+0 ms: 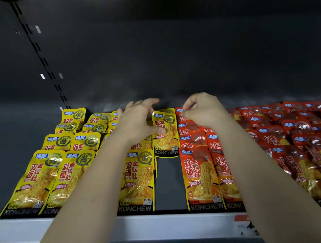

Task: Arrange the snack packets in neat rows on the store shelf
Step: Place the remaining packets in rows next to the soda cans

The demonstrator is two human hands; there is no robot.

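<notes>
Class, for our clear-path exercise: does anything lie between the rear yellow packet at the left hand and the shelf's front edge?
Nothing visible. The shelf strip before the yellow packet is bare; a yellow row lies to its left, red packets to its right.

1. The left forearm [94, 177] covers a column of yellow packets [136, 179]; only slivers show beside it.
2. The right forearm [259, 160] hides parts of the red packets [198, 172] and half a blurred shelf-edge tag [244, 226].
3. Red packets at the right edge are cut off and smeared.
4. The right hand [202, 109] hides its own fingertips, so its grip cannot be told.
5. The packets' small print is unreadable.
</notes>
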